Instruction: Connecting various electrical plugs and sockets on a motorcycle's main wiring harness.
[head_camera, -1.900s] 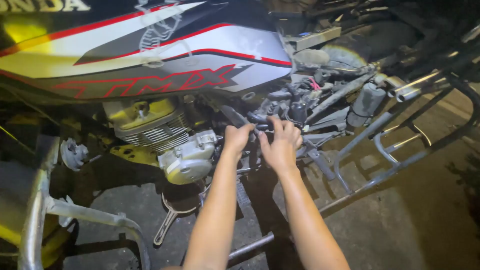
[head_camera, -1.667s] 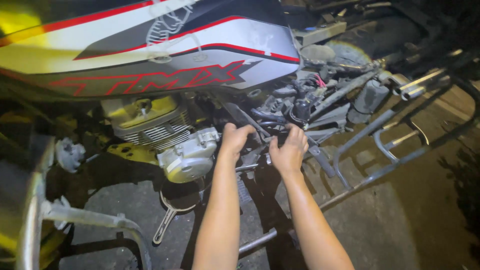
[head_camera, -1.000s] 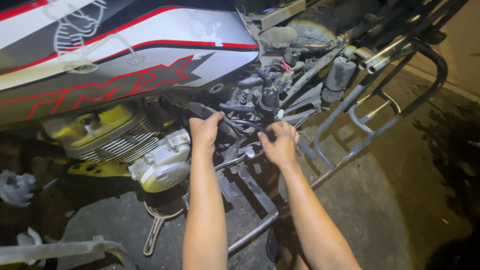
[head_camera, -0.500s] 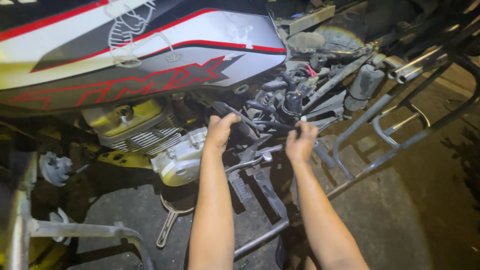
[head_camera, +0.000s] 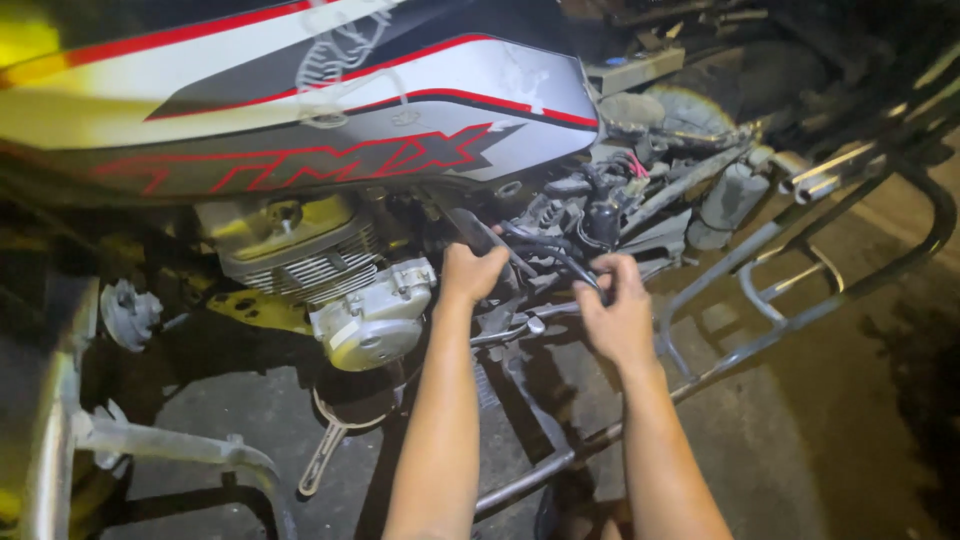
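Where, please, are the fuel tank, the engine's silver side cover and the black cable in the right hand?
fuel tank (head_camera: 330, 130), head view, grey side panel.
silver side cover (head_camera: 375, 320), head view, rounded face.
black cable (head_camera: 560, 258), head view, stretch left of the fingers.

Both bare forearms rise from the lower edge and reach forward side by side, a little apart. The left hand (head_camera: 470, 274) is curled into a closed grip, knuckles toward the camera, wrist straight. The right hand (head_camera: 616, 314) sits slightly lower and farther right, fingers (head_camera: 622, 268) bent forward in a pinch, its back showing.
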